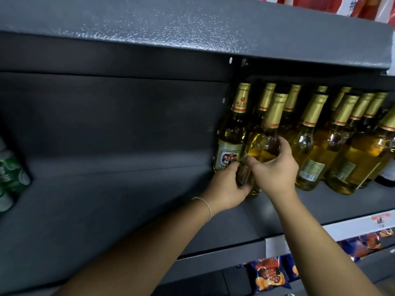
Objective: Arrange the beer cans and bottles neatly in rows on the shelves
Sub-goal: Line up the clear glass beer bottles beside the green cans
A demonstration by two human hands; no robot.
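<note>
Head view: nearest the camera, two bare forearms are seen reaching up and forward over the grey shelf (119, 195). A thin bracelet (206, 205) is worn on the left wrist. Below the shelf's front edge, snack packets (268, 274) in blue and orange are seen on a lower level.

Both hands meet on one beer bottle (264, 144) at the left end of the bottle group. The left hand (226, 189) is curled round the lower body of that bottle, fingers wrapped behind it and the thumb laid at the front near the base. The right hand (274, 167) is clamped higher up, its fingers closed over the bottle's shoulder and the thumb pressed to the near side. The bottle's long axis is roughly upright but tilted, the gold-foiled neck leaning up and to the right, away from the camera, the base kept low near the shelf surface. Whether the base touches the shelf cannot be told, since it is hidden by the hands.

Just behind it to the left, a labelled bottle (232, 146) stands upright beside the shelf's upright panel. Further right, more bottles (333, 142) of pale golden beer are ranged in rows, necks pointing up under the upper shelf (192, 28).

Far left, green cans (10, 171) are seen at the shelf's edge, well apart from the bottles.
</note>
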